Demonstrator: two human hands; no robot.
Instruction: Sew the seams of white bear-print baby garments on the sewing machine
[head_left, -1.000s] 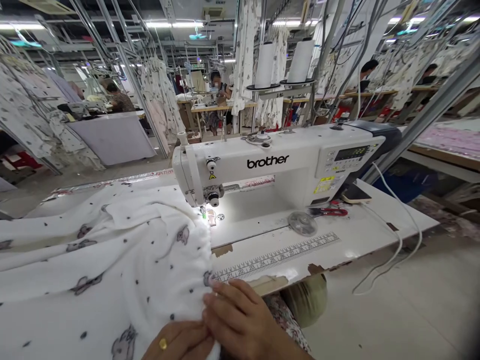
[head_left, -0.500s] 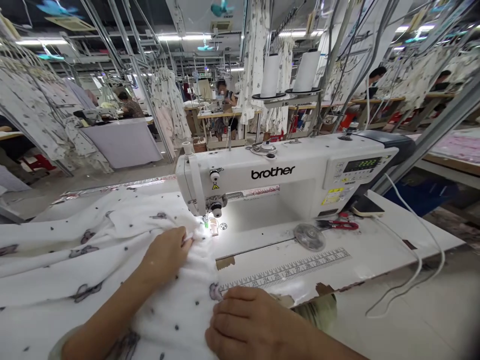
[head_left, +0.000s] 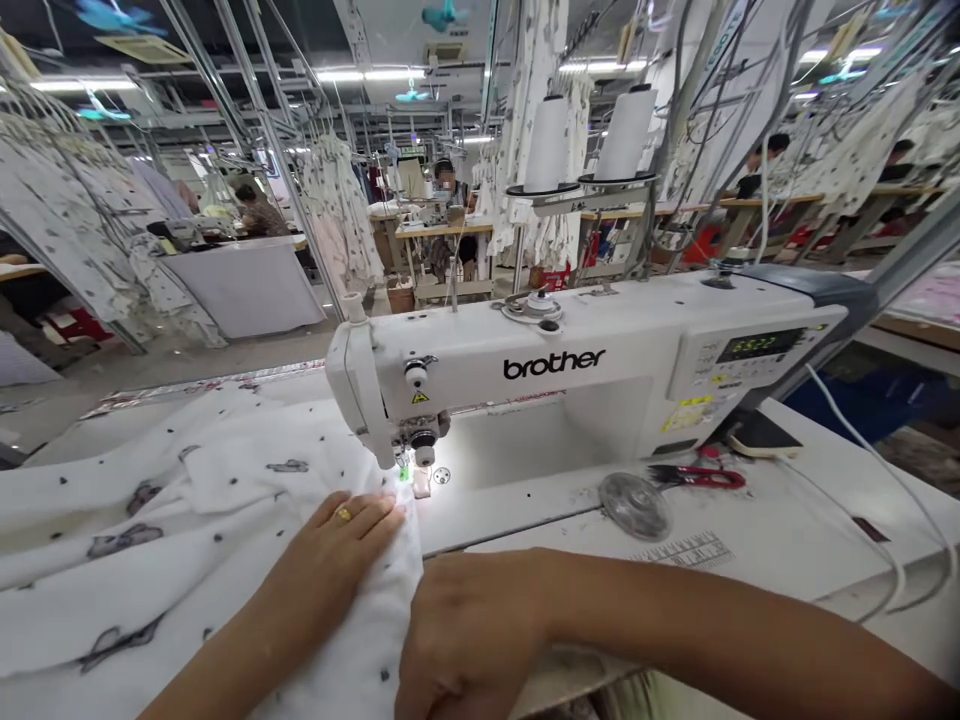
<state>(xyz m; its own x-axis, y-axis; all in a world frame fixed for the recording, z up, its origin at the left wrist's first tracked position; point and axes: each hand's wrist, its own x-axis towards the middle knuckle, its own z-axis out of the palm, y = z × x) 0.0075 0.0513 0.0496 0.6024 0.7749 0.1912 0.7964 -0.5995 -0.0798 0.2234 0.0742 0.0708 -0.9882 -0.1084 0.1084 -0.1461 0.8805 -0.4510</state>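
White fabric [head_left: 225, 590] with dark printed motifs spreads over the left of the sewing table, its right edge passing below the presser foot [head_left: 403, 470] of a white sewing machine [head_left: 480, 370]. On this fabric, just in front of the foot, my left hand [head_left: 341, 545] lies flat with its fingers stretched toward the needle and a ring on one finger. My right hand [head_left: 472, 625] is closed at the fabric's near right edge, fingers curled down; its fingertips are partly hidden. The needle area is lit, and the needle itself is hard to make out.
Right of the needle lie a clear round bobbin-like disc [head_left: 636, 505], red-handled thread snips [head_left: 697, 476] and a phone [head_left: 765, 437] with a cable. A printed ruler [head_left: 686, 550] marks the tabletop. Two thread cones [head_left: 546, 145] stand above; people sit at machines farther back.
My left hand has gone from pinching the fabric to lying flat on it. The right hand has turned and curled at the edge, its forearm now across the ruler. The view has shifted slightly.
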